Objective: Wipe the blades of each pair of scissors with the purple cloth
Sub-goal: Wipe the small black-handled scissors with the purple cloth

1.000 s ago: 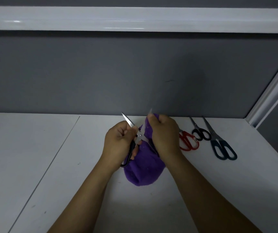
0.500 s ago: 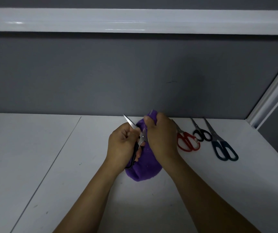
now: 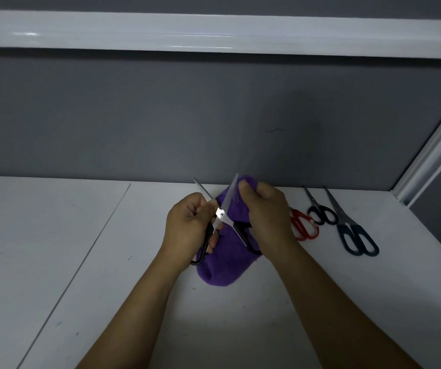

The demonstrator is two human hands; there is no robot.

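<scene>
- Head view, looking down on a white worktop point(image 3: 81, 262): mid-wipe on one pair, by the look of it.
- Gripping black-handled scissors point(image 3: 222, 214) in left hand point(image 3: 187, 227), fingers point(image 3: 195, 206) curled tight round one handle loop. Blades splayed in a wide V, held just in front of the worktop's back edge, about midway along.
- Pinching purple cloth point(image 3: 227, 265) in right hand point(image 3: 267, 211), fingertips pressed together on the fabric right beside the right-hand blade, near its tip. Remaining cloth bunched below, down to the worktop.
- Cannot tell whether the cloth covers both faces of that blade.
- Lying flat toward the back right corner, side by side: red scissors point(image 3: 303, 227), small black scissors point(image 3: 322, 213), blue scissors point(image 3: 355, 235). Cannot tell which of these are already wiped.
- Next, most likely: sliding the pinched cloth along the blade, then over to the bare left-hand blade. Calls for a steady handle grip and fingers kept off the cutting edge.
</scene>
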